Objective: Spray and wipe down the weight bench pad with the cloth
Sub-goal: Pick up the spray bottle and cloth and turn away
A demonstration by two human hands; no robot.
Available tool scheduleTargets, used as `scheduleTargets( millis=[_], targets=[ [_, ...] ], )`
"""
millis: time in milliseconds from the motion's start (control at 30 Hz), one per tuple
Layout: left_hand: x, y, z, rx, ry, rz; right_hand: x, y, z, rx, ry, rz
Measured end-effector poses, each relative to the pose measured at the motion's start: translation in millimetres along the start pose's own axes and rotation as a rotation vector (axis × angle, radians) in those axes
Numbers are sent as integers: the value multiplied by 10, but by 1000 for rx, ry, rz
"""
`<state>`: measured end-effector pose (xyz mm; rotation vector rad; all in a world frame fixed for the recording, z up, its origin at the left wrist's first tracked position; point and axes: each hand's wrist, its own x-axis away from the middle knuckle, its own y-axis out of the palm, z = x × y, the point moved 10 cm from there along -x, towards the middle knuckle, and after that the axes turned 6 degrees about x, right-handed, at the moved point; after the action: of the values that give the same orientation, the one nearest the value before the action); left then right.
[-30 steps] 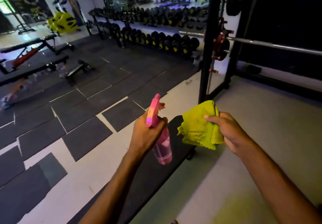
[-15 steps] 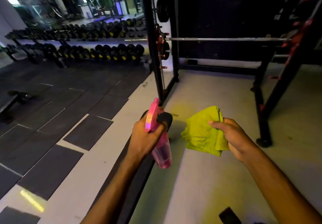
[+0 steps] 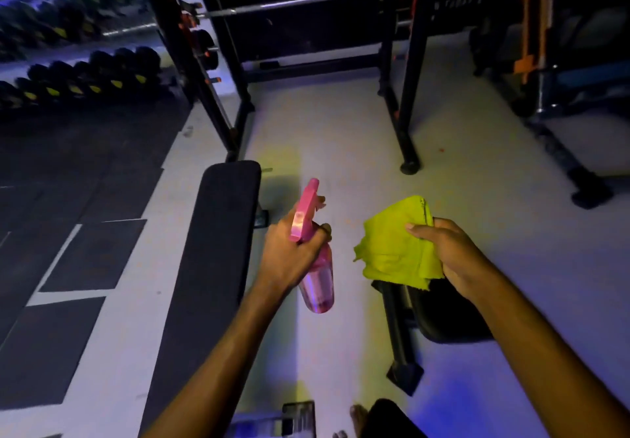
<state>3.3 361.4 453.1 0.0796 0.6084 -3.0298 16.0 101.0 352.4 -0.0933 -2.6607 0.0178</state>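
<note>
Clenching a pink spray bottle (image 3: 315, 267), the left hand (image 3: 289, 253) hovers beside the bench pad (image 3: 218, 233); right hand (image 3: 453, 260) grips the cloth (image 3: 392, 243).

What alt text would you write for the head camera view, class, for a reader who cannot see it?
A left hand holds a pink spray bottle and a right hand a yellow-green cloth, beside a long black bench pad in a dim gym.
</note>
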Motion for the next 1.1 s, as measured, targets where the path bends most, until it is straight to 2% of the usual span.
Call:
scheduleTargets(
  millis=[167, 300, 500, 667, 800, 967, 1100],
  targets=[
    [333, 819, -69, 51, 11, -125, 262, -712, 584, 31, 81, 84],
    [477, 1455, -75, 31, -13, -165, 300, -1313, 991, 110, 151, 163],
    [476, 2455, -189, 35, -77, -160, -18, -2276, 1499, 170, 234, 152],
    [290, 3321, -392, -14, -96, -162, -589, -2935, 1821, 273, 256, 95],
    [82, 3881, -837, -28, -155, -112, -1184, -3250, 2113, 427, 236, 62],
    [-241, 4448, -1480, -59, -214, -42, -2022, -3406, 2371, 697, 163, 30],
    [-506, 4833, -2080, -120, -266, -54, -2657, -3368, 2432, 909, 41, 32]
  ],
)
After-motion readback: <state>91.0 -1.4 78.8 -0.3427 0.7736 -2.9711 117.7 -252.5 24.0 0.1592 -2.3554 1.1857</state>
